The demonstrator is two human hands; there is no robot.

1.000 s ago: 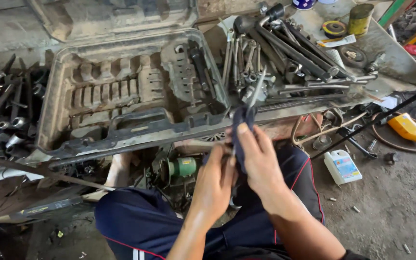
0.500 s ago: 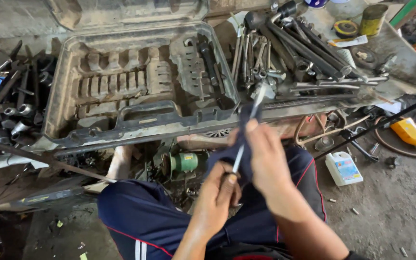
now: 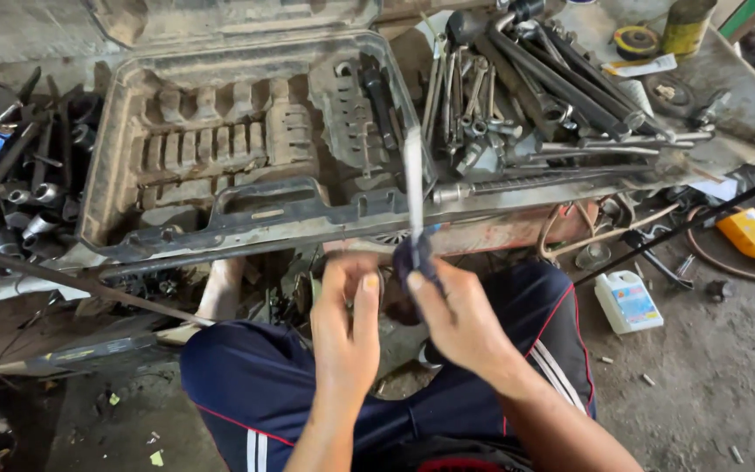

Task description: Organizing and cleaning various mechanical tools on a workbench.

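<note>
1. Two hands over the lap, just below the case (image 3: 246,218) edge.
2. Right hand (image 3: 456,319): pressed shut around a dark cloth (image 3: 414,258), wrapped on the lower end of a thin metal tool (image 3: 413,179).
3. Tool: upright, blurred, rising in front of the case's right corner.
4. Left hand (image 3: 347,328): fingers together, thumb up, just beside the cloth; touching or not, cannot tell.
5. Beyond: open grey case with empty moulded slots; wrenches (image 3: 517,96) heaped to its right; sockets (image 3: 19,192) to its left.
6. On the floor at right: white bottle (image 3: 627,301), yellow bottle (image 3: 751,238).
</note>
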